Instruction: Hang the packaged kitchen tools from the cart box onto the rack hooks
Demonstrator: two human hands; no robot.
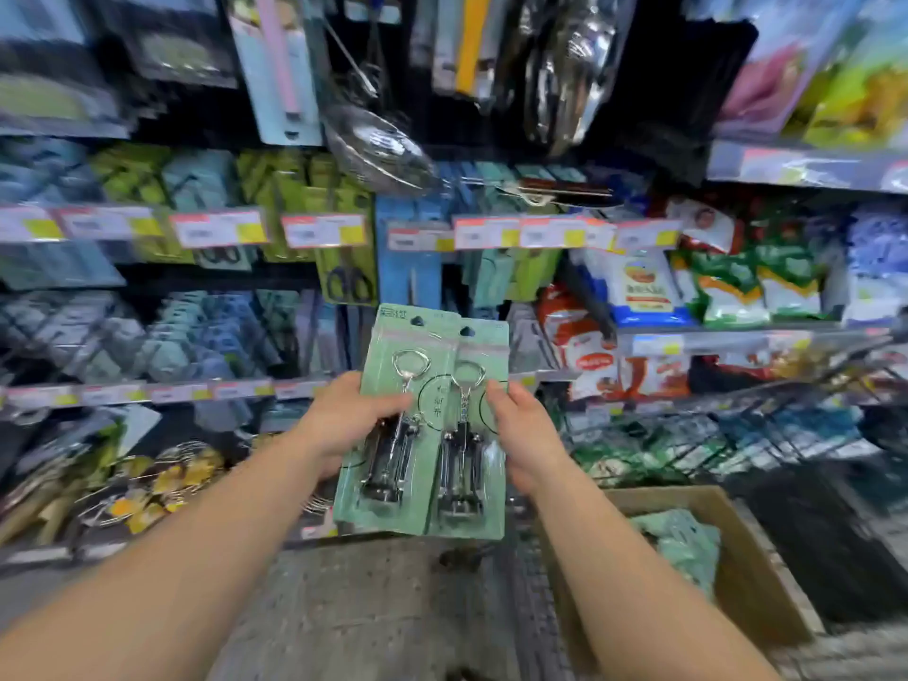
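I hold two green carded corkscrew packs side by side in front of the rack. My left hand (351, 420) grips the left pack (393, 425) by its left edge, thumb across the front. My right hand (523, 435) grips the right pack (474, 444) by its right edge. Both packs stand upright, their hang holes at the top. The cardboard cart box (756, 572) lies at the lower right with more green packs (688, 548) inside. The rack (304, 228) of hooks with hanging kitchen tools fills the view ahead, blurred.
Price tags (221, 228) run along the rack rows. A metal strainer (378, 140) hangs above the packs. Shelves with food bags (638, 287) stand to the right, above the wire cart (737, 425). Grey floor lies below.
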